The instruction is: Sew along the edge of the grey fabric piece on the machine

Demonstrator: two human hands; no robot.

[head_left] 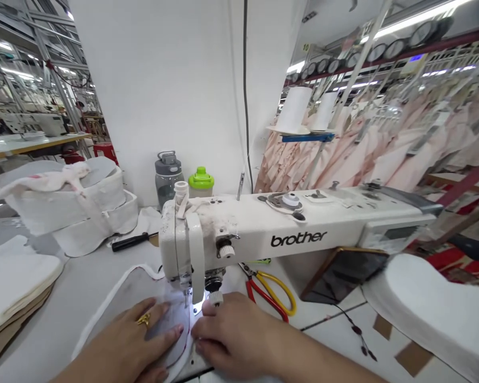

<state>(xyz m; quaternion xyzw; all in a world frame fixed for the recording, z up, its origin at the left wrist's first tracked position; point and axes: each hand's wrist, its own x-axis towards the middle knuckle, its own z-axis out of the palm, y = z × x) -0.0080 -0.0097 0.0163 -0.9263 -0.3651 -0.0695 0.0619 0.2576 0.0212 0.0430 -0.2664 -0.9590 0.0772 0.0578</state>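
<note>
I see my left hand (138, 340), fingers spread flat, pressing the grey fabric piece (165, 324) under the Brother sewing machine (263, 234) needle at the table's near edge. My right hand (233, 338), fingers curled together, pinches its white-bound, red-stitched curved edge. Scissors (269, 292) lie just beside.

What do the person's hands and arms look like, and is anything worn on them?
Both forearms are bare, with no sleeves or gloves showing. The left hand wears a gold ring with a raised ornament on one finger. The right hand shows no ring and no watch.
</note>
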